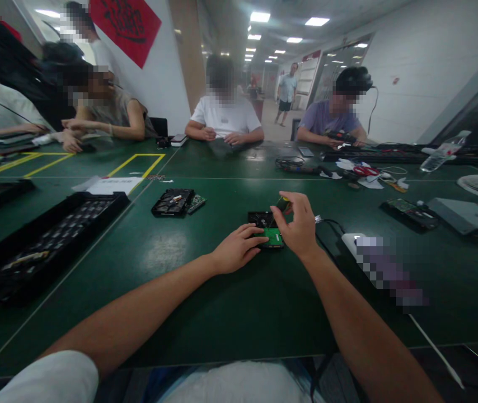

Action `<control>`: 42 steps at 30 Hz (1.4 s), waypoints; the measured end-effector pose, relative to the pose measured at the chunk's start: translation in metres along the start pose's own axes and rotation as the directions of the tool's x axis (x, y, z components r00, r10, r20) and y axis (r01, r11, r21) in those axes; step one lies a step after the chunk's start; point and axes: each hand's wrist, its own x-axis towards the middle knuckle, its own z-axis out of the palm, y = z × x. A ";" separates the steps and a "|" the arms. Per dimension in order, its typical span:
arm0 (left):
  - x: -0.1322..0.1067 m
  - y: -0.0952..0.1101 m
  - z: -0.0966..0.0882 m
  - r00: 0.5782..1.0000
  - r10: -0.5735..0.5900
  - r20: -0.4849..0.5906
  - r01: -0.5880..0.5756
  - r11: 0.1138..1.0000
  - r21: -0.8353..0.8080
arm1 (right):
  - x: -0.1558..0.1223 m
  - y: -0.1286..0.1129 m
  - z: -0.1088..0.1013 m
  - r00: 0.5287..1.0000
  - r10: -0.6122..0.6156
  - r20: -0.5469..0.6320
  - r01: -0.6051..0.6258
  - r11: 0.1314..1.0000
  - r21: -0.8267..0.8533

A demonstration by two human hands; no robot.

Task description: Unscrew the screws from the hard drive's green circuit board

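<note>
A hard drive with a green circuit board (274,238) and a black casing lies on the table in front of me. My left hand (239,247) rests against its left side, fingers stretched out flat over the edge of the board. Above the drive, my right hand (300,224) pinches a screwdriver (282,204) by its dark and yellow handle. The screwdriver points down at the drive; its tip is too small to make out. To the left lies another black hard drive (172,202), with a loose circuit board (197,204) beside it.
A long black tray (54,238) stands at left, near a white paper (113,185). On the right are a power strip (359,257) with a cable, another drive (410,215), a grey box (468,217) and a plastic bottle (445,152). Several people sit across the green table (205,313).
</note>
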 end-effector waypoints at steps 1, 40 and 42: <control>0.000 0.000 0.000 1.000 -0.001 0.000 0.001 1.000 -0.001 | 0.000 0.000 -0.001 1.000 0.001 0.003 -0.001 1.000 -0.013; 0.000 0.001 0.000 1.000 -0.005 0.003 0.005 1.000 0.010 | 0.002 0.002 -0.001 0.999 -0.022 0.045 0.022 1.000 -0.003; 0.000 0.001 0.000 1.000 -0.008 0.001 0.008 1.000 0.006 | 0.005 0.002 -0.001 0.997 -0.028 0.075 0.027 1.000 0.010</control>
